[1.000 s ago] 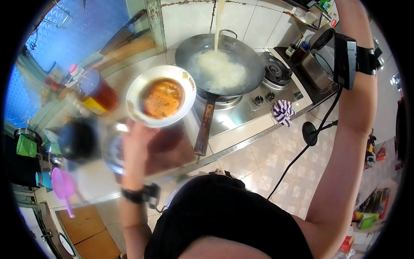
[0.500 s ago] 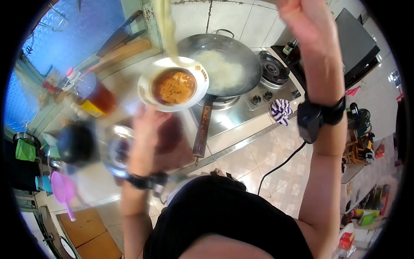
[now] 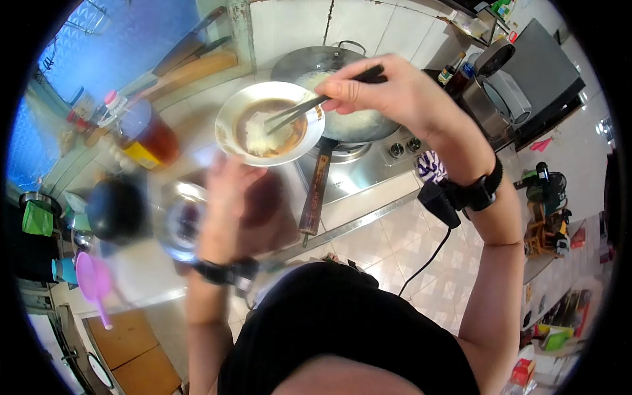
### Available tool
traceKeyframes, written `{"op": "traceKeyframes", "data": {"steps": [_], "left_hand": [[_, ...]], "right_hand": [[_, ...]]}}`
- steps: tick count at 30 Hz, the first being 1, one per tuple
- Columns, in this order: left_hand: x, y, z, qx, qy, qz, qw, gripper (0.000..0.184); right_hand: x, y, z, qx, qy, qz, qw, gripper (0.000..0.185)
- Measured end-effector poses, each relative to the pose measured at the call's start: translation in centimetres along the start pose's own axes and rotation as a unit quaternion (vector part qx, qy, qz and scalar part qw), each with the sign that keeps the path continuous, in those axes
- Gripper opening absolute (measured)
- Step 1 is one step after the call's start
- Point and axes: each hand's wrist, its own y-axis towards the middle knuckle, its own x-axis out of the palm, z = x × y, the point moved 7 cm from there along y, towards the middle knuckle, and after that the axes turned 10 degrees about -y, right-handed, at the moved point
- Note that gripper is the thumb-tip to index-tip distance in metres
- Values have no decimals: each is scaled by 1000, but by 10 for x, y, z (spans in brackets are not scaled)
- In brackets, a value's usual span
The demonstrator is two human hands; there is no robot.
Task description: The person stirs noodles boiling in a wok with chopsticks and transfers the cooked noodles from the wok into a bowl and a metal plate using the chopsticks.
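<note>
A white bowl (image 3: pixel 227 141) with brown broth is held up by my left hand (image 3: pixel 230 191), whose fingers are at its lower rim. Pale noodles (image 3: pixel 270 137) lie in the broth. My right hand (image 3: pixel 382 89) grips dark chopsticks (image 3: pixel 316 102), their tips at the noodles. Behind that hand a wok (image 3: pixel 296 62) with cloudy liquid and more pale noodles sits on the gas stove (image 3: pixel 352 178). Its wooden handle points down toward me.
An oil bottle (image 3: pixel 148 135) stands left of the bowl. A metal basin (image 3: pixel 178 227) and black pot (image 3: pixel 115 209) are on the counter. A striped cloth (image 3: pixel 429 166) hangs at the stove edge. A steel pot (image 3: pixel 487 105) stands at the right.
The noodles that hung in a long strand over the wok are now in the bowl. My right hand has come down over the bowl with the chopsticks. The bowl has shifted slightly right and up.
</note>
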Motion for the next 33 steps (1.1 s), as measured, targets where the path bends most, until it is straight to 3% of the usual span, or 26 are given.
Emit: {"op": "traceKeyframes", "data": {"steps": [1,3,5,7,9,11,14,17,23,25,27,29,33], "left_hand": [[0,1,-2,-4,0,-3,1000,35],[7,-5,3,6,36,-12,999,35],[14,-7,5,14,70,-23,997,36],[10,-4,5,1,18,2,1000,38],[14,-4,6,28,94,-44,994,37],[7,-2,3,12,11,8,1000,37],[-4,5,1,40,56,-29,997,38],[10,-3,7,4,22,12,1000,37],[9,-4,17,9,8,6,1000,31],[11,-3,20,16,14,-3,1000,30],[12,-5,21,16,11,-9,1000,30],[12,-4,19,15,7,-18,1000,30],[8,-1,13,6,13,-11,1000,31]], "right_hand": [[-1,-1,-14,-34,-78,-25,996,32],[-19,-5,-33,-59,-168,25,984,33],[-46,-13,-39,-67,-151,91,982,32],[-71,-24,-24,-84,-174,139,971,34],[-90,-35,13,-41,-187,160,968,37],[-89,-44,64,52,-162,144,975,38],[-66,-48,144,109,-12,144,984,38],[-30,-37,192,110,162,139,971,37],[-4,-18,227,124,266,222,930,38],[-9,-19,241,110,386,316,860,36],[-12,-16,246,108,423,331,837,30],[-18,-19,253,105,490,389,773,25],[-39,-12,242,71,533,387,749,28]]}}
